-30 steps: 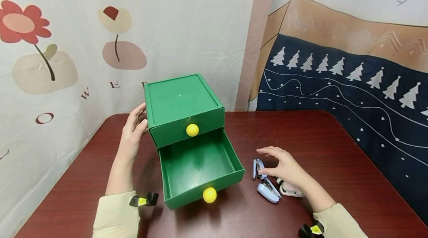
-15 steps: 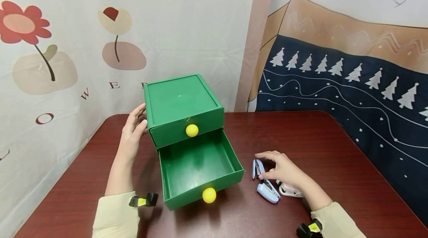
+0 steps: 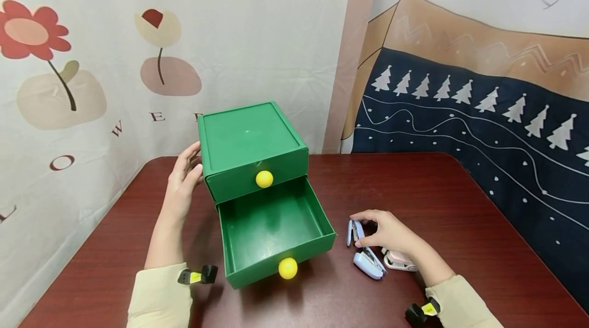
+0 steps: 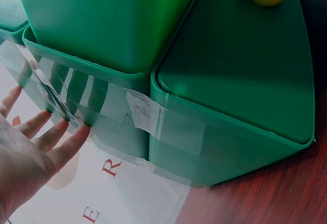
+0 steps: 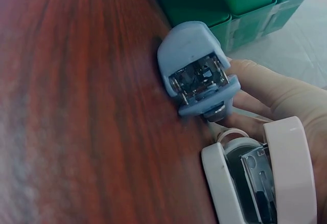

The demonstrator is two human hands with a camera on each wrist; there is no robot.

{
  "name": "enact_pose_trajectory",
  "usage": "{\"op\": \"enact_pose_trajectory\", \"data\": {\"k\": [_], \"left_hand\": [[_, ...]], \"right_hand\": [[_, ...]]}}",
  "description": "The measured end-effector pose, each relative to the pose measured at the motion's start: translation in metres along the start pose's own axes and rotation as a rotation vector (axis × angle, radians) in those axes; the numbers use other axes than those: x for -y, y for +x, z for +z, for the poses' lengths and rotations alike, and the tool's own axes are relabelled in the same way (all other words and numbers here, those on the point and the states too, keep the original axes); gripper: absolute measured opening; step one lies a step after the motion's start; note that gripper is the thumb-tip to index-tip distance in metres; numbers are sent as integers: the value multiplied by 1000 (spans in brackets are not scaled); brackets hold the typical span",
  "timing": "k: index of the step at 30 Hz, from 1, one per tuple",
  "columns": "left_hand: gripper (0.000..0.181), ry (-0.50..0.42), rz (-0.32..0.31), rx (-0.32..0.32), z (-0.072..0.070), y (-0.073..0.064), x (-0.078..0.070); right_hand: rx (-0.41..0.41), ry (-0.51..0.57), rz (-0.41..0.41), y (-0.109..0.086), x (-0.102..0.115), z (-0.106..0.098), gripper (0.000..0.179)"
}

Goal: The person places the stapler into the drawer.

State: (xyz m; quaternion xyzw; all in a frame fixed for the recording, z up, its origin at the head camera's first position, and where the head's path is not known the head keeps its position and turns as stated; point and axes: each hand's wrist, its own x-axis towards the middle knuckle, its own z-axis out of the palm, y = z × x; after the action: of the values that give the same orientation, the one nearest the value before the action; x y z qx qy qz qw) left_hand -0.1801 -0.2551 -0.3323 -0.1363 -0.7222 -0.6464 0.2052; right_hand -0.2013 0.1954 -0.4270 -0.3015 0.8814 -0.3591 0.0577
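Note:
A green two-drawer cabinet with yellow ball knobs stands on the table, its lower drawer pulled out. My left hand rests its fingertips against the cabinet's left side; the left wrist view shows those fingers nearly straight beside clear tape. To the right, my right hand has thumb and fingers curled round the ends of a light blue stapler lying on the table. Nearer lies a second light blue stapler. A pink and white stapler lies under the right hand, partly covered by it.
The dark red wooden table reaches back to a hanging cloth with printed flowers. Another cloth with white trees hangs at the right. The lower drawer juts forward between the two hands.
My right hand has come down slightly and to the left, onto the farther blue stapler. The left hand and the cabinet stay where they were.

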Motion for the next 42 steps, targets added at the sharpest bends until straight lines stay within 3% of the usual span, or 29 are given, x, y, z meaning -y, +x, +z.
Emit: {"op": "enact_pose_trajectory", "data": {"k": [13, 21, 34, 42], "left_hand": [[48, 10, -9, -6, 0, -1, -1], [48, 7, -3, -8, 1, 0, 0], [48, -4, 15, -3, -1, 0, 1], [48, -11, 17, -1, -1, 0, 1]], "right_hand": [[-49, 21, -36, -1, 4, -1, 52], [-151, 39, -63, -2, 16, -8, 52], [-295, 105, -149, 2, 50, -24, 54], [-315, 167, -210, 10, 80, -30, 54]]}}
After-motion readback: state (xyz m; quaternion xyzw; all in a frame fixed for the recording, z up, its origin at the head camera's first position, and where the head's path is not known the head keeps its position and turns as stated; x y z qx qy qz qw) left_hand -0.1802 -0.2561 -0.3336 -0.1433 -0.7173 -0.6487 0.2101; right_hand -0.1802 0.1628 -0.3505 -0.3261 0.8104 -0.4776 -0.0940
